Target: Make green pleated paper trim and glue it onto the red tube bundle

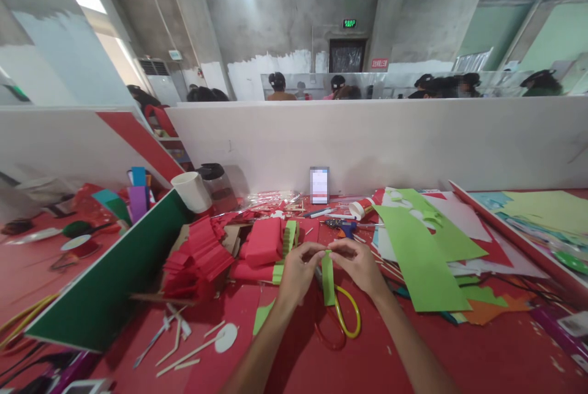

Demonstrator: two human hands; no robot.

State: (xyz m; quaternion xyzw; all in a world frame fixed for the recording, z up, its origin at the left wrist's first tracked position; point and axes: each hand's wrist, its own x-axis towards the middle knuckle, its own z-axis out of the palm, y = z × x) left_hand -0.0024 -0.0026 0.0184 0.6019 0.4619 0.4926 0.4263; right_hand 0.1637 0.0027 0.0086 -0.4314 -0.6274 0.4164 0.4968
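A narrow light green paper strip (327, 280) hangs upright between both hands, near the middle of the red table. My left hand (301, 264) pinches its top end from the left, with thumb and fingers together. From the right, my right hand (357, 261) pinches the same top end, its fingertips close to those of the left. Scissors (351, 314) with a yellow and a red handle loop lie on the table just below and behind the strip; their blades are mostly hidden.
Red crepe paper (197, 259) and a green board (110, 271) lie left. Sticks and a white disc (226, 337) are front left. Green sheets (418, 259) cover the right side. A glue gun (342, 227) and a phone (320, 185) stand beyond the hands; people sit behind the partition (367, 136).
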